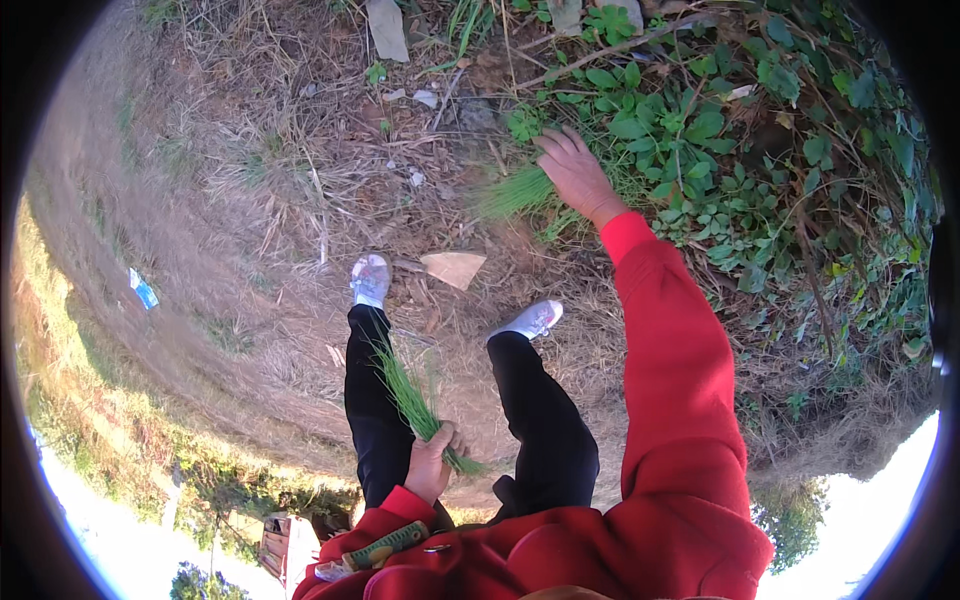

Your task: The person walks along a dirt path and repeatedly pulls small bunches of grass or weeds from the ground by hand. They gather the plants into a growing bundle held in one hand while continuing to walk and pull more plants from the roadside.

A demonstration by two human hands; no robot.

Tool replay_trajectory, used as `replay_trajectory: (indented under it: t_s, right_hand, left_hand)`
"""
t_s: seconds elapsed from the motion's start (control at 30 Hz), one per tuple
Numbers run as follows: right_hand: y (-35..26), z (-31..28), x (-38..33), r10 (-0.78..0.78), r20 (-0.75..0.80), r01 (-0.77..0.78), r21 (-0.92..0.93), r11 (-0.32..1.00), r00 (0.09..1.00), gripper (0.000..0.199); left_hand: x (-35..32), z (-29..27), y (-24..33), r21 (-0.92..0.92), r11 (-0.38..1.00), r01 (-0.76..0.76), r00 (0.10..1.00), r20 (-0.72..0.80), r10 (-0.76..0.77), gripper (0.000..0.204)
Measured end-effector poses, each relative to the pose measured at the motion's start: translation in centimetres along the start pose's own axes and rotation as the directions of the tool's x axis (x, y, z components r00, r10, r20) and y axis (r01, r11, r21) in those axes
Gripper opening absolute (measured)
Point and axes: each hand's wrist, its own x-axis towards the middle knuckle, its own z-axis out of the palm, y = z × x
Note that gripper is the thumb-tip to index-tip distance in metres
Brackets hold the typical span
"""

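Low in front of my body, my left hand [430, 465] is closed around a bunch of long, thin green blades [405, 390]. Their tips point up and to the left, and short ends stick out below the fist. My right hand [578, 175] reaches far forward, its fingers stretched out over a tuft of fine green grass [520, 192] beside leafy plants. The thumb and the underside of that hand are hidden. Against my left sleeve lies a long greenish object with a patterned surface [385, 547]; its kind is unclear.
Broad-leaved plants and vines [690, 130] cover the bank at the right. A flat tan wedge-shaped piece [455, 268] lies near my shoes [530, 320]. Dry straw covers the soil, with a flat grey stone [387, 30] far ahead and a blue-and-white scrap [143, 289] at the left.
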Motion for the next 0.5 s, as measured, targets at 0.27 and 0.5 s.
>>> replay_trajectory:
  t_s: [0.27, 0.5]
  right_hand:
    - [-1.6, 2.7, 0.0, 0.394, -0.171, -0.339, 0.279, 0.898, 0.903, 0.029]
    - [-2.5, 2.1, 0.6, 0.751, 0.145, -0.743, 0.350, 0.570, 0.644, 0.028]
  left_hand:
    - [-0.1, -0.2, 0.2, 0.042, 0.999, -0.004, 1.000, 0.006, 0.004, 0.014]
    - [-2.4, -0.8, 1.6, 0.051, 0.995, -0.082, 0.996, 0.029, 0.081, 0.017]
